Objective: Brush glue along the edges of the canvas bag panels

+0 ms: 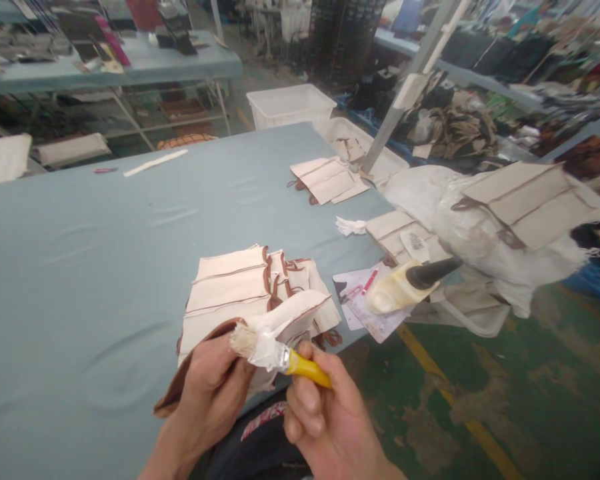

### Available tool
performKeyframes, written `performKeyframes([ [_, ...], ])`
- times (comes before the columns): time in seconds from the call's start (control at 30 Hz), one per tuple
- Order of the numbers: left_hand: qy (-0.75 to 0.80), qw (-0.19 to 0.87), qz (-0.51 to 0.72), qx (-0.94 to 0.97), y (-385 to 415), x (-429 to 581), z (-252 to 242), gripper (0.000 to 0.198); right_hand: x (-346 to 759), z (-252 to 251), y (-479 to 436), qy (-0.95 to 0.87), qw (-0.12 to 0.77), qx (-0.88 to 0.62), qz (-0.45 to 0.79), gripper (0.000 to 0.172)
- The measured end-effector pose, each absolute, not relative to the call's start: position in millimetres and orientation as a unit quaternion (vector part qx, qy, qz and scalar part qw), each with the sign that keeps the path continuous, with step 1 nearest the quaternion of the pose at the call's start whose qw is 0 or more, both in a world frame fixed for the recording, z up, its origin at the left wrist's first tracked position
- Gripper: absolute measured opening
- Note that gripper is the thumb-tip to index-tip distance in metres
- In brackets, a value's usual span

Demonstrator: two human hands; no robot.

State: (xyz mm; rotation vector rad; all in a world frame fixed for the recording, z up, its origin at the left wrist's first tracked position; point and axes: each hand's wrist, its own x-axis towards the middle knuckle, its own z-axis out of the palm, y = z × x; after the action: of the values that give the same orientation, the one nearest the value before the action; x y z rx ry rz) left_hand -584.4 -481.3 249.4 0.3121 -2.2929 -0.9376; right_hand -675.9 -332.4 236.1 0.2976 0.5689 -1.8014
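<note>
My right hand [325, 407] is closed around the yellow handle of a paintbrush [307, 369], its pale bristles pointing left and white matter caked at their base. My left hand [210, 383] pinches a cream and brown leather-like piece [300, 310], whose brown edge curls down at the left. The bristles are close to the left fingers; whether they touch the piece I cannot tell. Just beyond the hands lies a stack of similar cream panels with brown edging [230, 280] on the table.
The blue-green table [105, 287] stretches left and forward. On the right are a white bottle with a black top [397, 290], a paper sheet with a red pen [370, 282], and more cream panels [323, 179]. A slanted metal post [395, 110] rises by the table's right edge.
</note>
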Motion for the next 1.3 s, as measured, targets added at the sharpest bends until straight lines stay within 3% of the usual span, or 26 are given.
performKeyframes([
  [0.17,-0.86,0.319,-0.37,0.146,-484,-581,237,0.031,-676,228,-326,0.176,0.688,0.151,-0.688,0.046],
  [0.3,-0.861,0.307,-0.376,0.154,-487,-581,239,0.028,-675,230,-321,0.166,0.672,0.112,-0.713,0.04],
  [0.47,-0.861,0.297,-0.387,0.143,-487,-582,246,0.029,-693,246,-314,0.265,0.54,0.054,-0.797,0.031],
  [0.63,-0.861,0.299,-0.386,0.14,-482,-580,248,0.032,-708,258,-315,0.42,0.307,-0.084,-0.85,0.028],
  [0.8,-0.872,0.295,-0.369,0.126,-476,-574,249,0.028,-702,249,-318,0.511,0.133,-0.275,-0.803,0.015],
  [0.93,-0.881,0.303,-0.345,0.115,-472,-568,249,0.029,-703,250,-314,0.562,0.046,-0.4,-0.722,0.013],
  [1.03,-0.892,0.317,-0.309,0.093,-469,-564,247,0.029,-709,257,-307,0.555,0.05,-0.401,-0.727,0.017],
  [1.17,-0.912,0.318,-0.25,0.072,-465,-561,243,0.033,-716,260,-293,0.529,0.134,-0.322,-0.774,0.014],
  [1.3,-0.917,0.32,-0.232,0.05,-464,-561,239,0.033,-717,262,-285,0.577,0.148,-0.339,-0.728,0.015],
])
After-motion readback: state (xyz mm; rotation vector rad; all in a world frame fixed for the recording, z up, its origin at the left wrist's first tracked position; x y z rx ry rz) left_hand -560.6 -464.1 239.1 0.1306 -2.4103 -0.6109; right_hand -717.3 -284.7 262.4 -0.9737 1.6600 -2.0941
